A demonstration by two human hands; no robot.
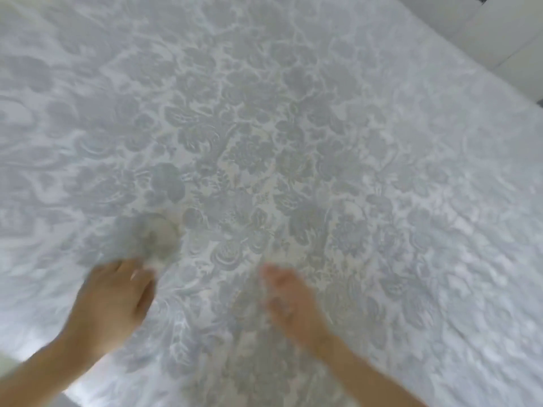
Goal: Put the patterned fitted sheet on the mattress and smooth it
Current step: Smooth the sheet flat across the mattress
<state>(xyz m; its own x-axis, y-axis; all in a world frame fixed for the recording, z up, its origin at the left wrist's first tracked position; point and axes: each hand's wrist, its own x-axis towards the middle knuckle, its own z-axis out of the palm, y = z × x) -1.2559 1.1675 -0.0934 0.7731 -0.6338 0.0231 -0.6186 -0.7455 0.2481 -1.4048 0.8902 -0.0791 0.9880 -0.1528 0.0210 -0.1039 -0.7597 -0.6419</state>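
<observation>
So the patterned fitted sheet (264,142) is spread right across the mattress. The right hand (291,301) lies flat on it, holding nothing; the left hand (111,298) is too blurry to call. Looks soft, light and ruck-prone, so I'd grab the elastic edges.

Single head-worn wide-angle view, looking forward and steeply down from close above the bed. The patterned fitted sheet (293,127) fills the field. The left hand (111,301) and right hand (291,304) enter, blurred, at the lower edge. A pale surface (484,30) shows at the upper right.
</observation>
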